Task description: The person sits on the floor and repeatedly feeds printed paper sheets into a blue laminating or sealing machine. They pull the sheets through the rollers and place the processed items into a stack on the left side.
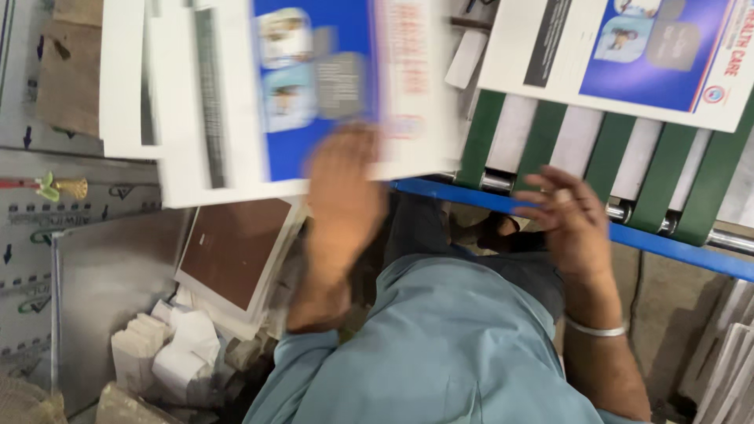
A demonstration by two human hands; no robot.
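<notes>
In the upper middle of the frame, the left hand (343,188) presses up, blurred, under a printed blue-and-white sheet (314,86), its long axis running left-right; fingers' state unclear. Right hand (569,220) hovers with fingers spread near green belts (542,133).

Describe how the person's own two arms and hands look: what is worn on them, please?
Both hands are bare, without gloves. The left hand is motion-blurred; its forearm is bare up to a light blue-grey sleeve that ends near the elbow. The right hand has a thin, pale bangle around the wrist. No rings or watch can be made out.
</notes>
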